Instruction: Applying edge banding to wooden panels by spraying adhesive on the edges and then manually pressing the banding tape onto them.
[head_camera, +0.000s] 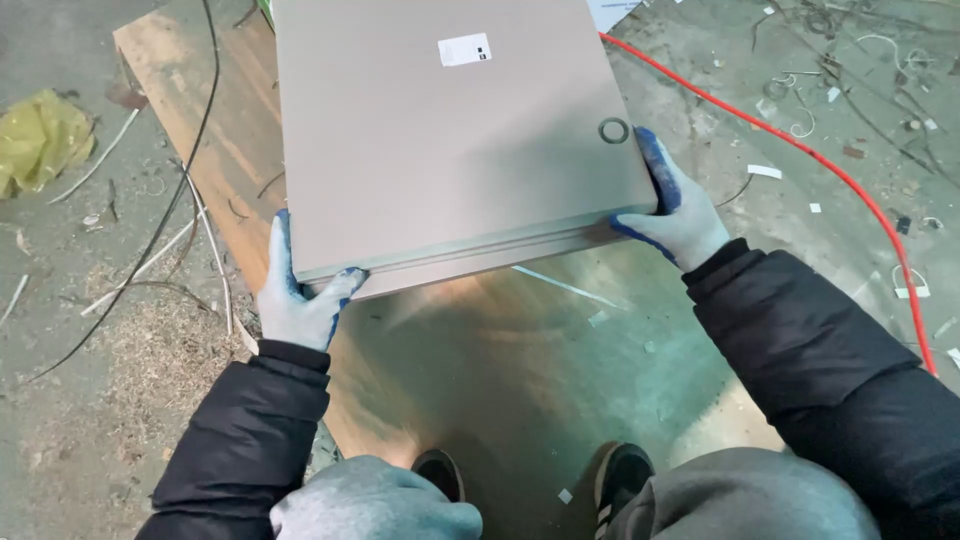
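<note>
Beige steel: a flat metal enclosure box (450, 140), painted beige, held up off the ground between two gloved hands.
Left hand (298, 295): in a white glove with blue coating, closed around the near left corner of the box, thumb on the lid edge, fingers hidden beneath; likely bearing weight from below.
Right hand (675, 205): same kind of glove, clamped on the near right corner, blue fingertips curled up over the lid just beside a round lock (614, 130); a grip at opposite corners seems meant to keep the wide box level.
Box face: lid upward, a small white sticker (465, 49) near its far edge; a stepped seam runs along the near side.
Below: a plywood sheet (190, 110) lies on the concrete floor (60, 420), its far left corner showing past the box; the person's shoes (622, 472) stand on its near part.
Around: a red cable (800, 150) crosses the floor on the right, a black cable (185, 160) on the left, a yellow plastic bag (38, 135) at the left edge, sawdust and offcuts scattered.
</note>
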